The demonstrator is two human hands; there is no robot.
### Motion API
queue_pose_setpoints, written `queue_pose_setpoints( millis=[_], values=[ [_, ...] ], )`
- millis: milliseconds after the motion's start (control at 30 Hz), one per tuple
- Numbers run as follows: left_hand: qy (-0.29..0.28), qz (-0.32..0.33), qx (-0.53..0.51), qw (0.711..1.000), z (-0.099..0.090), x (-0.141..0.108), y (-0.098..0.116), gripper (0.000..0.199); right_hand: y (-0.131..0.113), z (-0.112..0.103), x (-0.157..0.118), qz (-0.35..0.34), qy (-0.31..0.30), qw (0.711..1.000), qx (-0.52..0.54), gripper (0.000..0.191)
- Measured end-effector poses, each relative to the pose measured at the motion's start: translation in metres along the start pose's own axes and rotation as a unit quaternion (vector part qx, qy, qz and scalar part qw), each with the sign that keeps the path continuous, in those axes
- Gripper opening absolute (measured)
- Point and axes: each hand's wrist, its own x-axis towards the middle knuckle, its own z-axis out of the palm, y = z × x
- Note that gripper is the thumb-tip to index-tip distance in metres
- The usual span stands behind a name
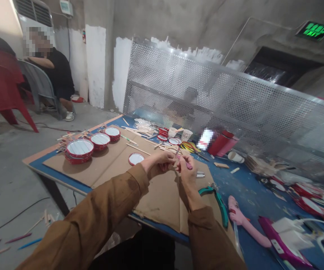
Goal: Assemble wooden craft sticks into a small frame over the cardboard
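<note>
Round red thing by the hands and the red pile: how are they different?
The round piece is one thin layer, but the pile is several pieces stacked. The single piece sits close to the person's left hand, while the pile is farther off. The pile's top shows faint lines; the single piece looks plain. Both are round, with red rims and white faces, on brown cardboard.

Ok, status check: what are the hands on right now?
Left hand and right hand together at thin stick; right gripping pink piece. Cardboard sheet beneath. Green-handled pliers by right forearm.
</note>
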Motion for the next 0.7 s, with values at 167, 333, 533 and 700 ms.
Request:
queue_pose_setpoints(
  millis=[167, 333, 533, 700],
  values=[
    [0.0, -0.006, 0.004, 1.0, 0.0008, -0.0021, 0.0011, 0.026, 0.0072, -0.0047, 0.0012, -0.005, 0.031, 0.999, -0.044, 0.029],
    [-0.007, -0.009, 0.006, 1.0, 0.0003, -0.0025, 0.0021, 0.025, 0.0079, -0.0072, 0.0034, 0.016, 0.059, 0.998, -0.032, 0.033],
    [-0.003, -0.005, -0.003, 1.0, -0.0001, 0.0, -0.0005, 0.024, 0.0042, -0.002, 0.0005, -0.014, 0.022, 0.999, -0.018, 0.033],
    [-0.011, -0.001, -0.007, 1.0, -0.0009, 0.0007, -0.0011, 0.024, 0.008, -0.0025, 0.0001, -0.035, 0.018, 0.998, -0.041, 0.032]
  ],
)
